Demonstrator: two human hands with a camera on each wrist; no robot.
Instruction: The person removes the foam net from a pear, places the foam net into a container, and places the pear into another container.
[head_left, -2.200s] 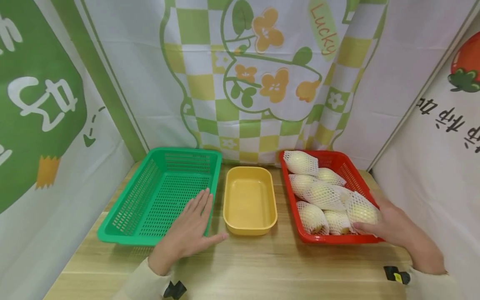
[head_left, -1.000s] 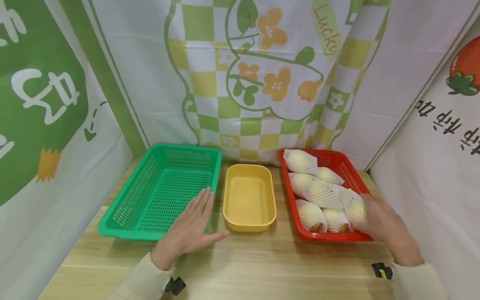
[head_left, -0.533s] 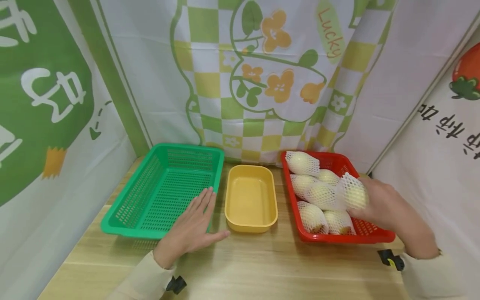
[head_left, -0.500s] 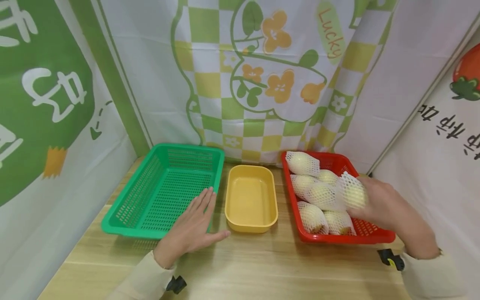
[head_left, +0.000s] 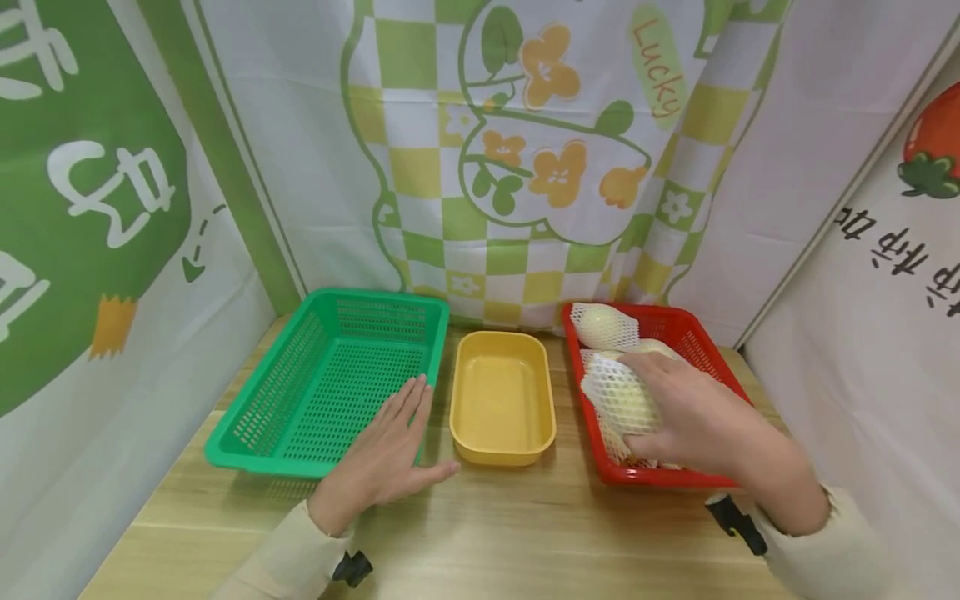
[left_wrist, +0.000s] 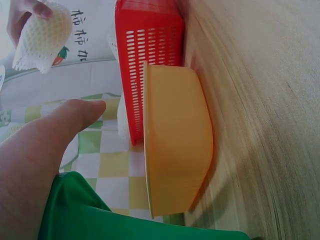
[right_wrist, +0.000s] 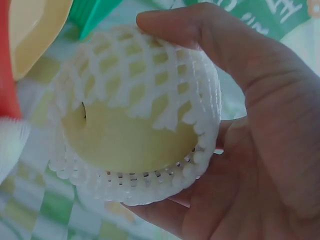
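My right hand (head_left: 701, 417) grips a pale yellow, pear-like fruit (head_left: 628, 402) in a white foam net. The hand holds it above the red basket (head_left: 675, 477), thumb on the near side. In the right wrist view, the fruit's bare end (right_wrist: 125, 142) shows through the net's opening. Other netted fruits (head_left: 603, 327) lie in the red basket, partly hidden by the held one. My left hand (head_left: 378, 467) lies with straight fingers over the right-hand side of the green basket (head_left: 262, 468), holding nothing. That basket has no fruit in it.
Between the two baskets stands a yellow rectangular tub (head_left: 502, 408) with nothing inside. All three containers sit on a wooden table (head_left: 510, 533). A printed cloth (head_left: 555, 275) hangs behind them, and printed side walls (head_left: 885, 367) flank the table.
My right hand has lifted the netted fruit from the red basket's right side and carried it up and leftward over the others. My left hand has stayed in place.
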